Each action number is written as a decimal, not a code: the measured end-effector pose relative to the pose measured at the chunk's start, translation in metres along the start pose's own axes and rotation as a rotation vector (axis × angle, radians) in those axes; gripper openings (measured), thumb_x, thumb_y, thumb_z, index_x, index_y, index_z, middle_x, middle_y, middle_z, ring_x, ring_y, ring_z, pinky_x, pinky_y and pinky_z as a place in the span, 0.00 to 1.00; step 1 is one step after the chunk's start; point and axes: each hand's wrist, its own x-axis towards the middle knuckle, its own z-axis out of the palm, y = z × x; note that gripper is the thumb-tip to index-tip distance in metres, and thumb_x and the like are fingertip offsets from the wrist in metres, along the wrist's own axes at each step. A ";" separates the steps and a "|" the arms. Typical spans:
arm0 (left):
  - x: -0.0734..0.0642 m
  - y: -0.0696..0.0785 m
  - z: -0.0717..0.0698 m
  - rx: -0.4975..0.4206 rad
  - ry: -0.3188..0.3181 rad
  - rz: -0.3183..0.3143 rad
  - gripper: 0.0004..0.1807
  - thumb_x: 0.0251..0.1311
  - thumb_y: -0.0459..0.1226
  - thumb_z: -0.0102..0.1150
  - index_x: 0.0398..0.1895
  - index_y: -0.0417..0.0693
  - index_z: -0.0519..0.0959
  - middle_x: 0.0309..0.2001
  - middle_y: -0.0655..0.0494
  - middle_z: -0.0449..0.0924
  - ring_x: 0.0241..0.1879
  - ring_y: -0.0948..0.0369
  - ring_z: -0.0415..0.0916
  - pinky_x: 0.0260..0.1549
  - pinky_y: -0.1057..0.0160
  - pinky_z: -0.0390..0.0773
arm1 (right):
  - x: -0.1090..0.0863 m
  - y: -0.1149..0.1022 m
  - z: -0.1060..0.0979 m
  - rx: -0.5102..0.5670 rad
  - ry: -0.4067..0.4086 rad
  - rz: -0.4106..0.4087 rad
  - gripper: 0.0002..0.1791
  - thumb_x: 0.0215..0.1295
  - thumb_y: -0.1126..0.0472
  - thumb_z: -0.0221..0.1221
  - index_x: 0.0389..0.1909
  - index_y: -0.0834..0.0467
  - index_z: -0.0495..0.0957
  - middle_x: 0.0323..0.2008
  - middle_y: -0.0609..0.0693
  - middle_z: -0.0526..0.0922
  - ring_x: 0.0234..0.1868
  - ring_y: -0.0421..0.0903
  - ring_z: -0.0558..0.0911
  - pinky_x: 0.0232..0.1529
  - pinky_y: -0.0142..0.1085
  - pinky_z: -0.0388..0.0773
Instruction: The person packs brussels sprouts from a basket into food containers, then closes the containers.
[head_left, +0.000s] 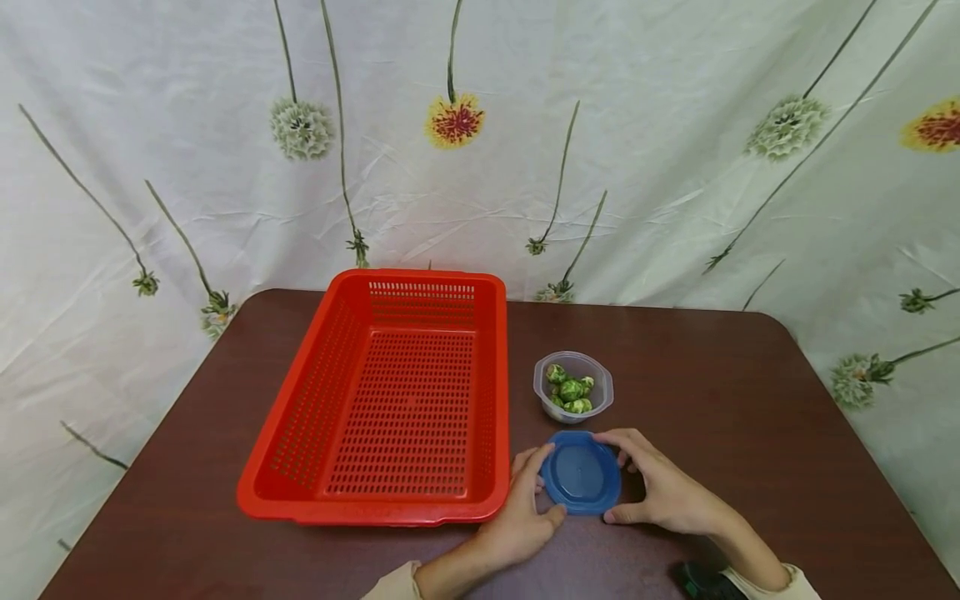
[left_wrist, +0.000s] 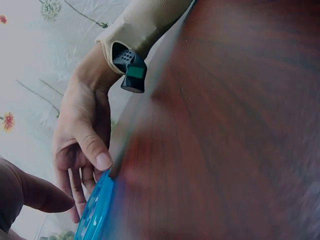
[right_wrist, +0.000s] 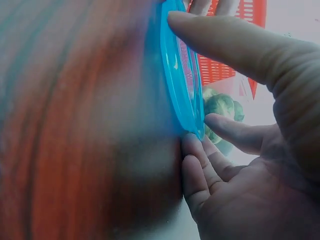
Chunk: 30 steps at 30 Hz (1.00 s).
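A blue plastic lid (head_left: 581, 473) sits low over the table, between my two hands. My left hand (head_left: 521, 508) holds its left side, index fingertip at the upper rim and thumb by the lower edge. On the opposite side my right hand (head_left: 663, 492) grips the rim, its index finger on the far edge and its thumb on the near one. The right wrist view shows that thumb (right_wrist: 220, 40) on the lid, with the other fingers curled by its edge. Just beyond the lid stands a clear plastic container (head_left: 598, 392) with several Brussels sprouts (head_left: 572, 390) inside.
A large red plastic basket (head_left: 495, 400) with slotted walls stands left of the container, its near right corner close to my left hand. The dark brown wooden table (head_left: 712, 375) meets a flower-printed white cloth (head_left: 637, 150) at the back.
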 end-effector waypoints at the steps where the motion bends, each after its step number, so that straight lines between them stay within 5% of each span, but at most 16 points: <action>1: -0.001 0.001 0.000 0.000 -0.007 -0.005 0.40 0.52 0.25 0.63 0.71 0.32 0.62 0.65 0.42 0.61 0.49 0.57 0.65 0.51 0.66 0.70 | -0.001 0.000 0.000 0.003 0.001 -0.005 0.47 0.51 0.49 0.76 0.70 0.56 0.65 0.57 0.53 0.69 0.46 0.41 0.69 0.43 0.33 0.72; 10: -0.012 0.008 0.001 0.014 -0.045 -0.044 0.41 0.45 0.23 0.61 0.69 0.29 0.65 0.65 0.45 0.61 0.41 0.66 0.69 0.43 0.70 0.74 | -0.008 -0.007 -0.009 0.035 0.011 -0.012 0.44 0.51 0.55 0.76 0.70 0.57 0.68 0.54 0.50 0.72 0.41 0.39 0.70 0.36 0.32 0.71; 22: -0.033 0.030 0.004 -0.147 -0.180 -0.113 0.46 0.45 0.24 0.62 0.74 0.33 0.60 0.70 0.47 0.51 0.39 0.73 0.75 0.45 0.73 0.78 | -0.020 -0.034 -0.032 0.090 -0.005 0.037 0.37 0.54 0.54 0.74 0.66 0.52 0.74 0.53 0.46 0.75 0.38 0.39 0.71 0.32 0.33 0.71; 30: -0.040 0.054 -0.005 -0.165 -0.184 0.009 0.44 0.52 0.29 0.64 0.75 0.38 0.60 0.72 0.45 0.48 0.43 0.74 0.74 0.49 0.72 0.78 | -0.027 -0.052 -0.046 0.181 0.035 -0.076 0.32 0.62 0.68 0.67 0.68 0.57 0.71 0.55 0.47 0.74 0.38 0.40 0.73 0.32 0.35 0.73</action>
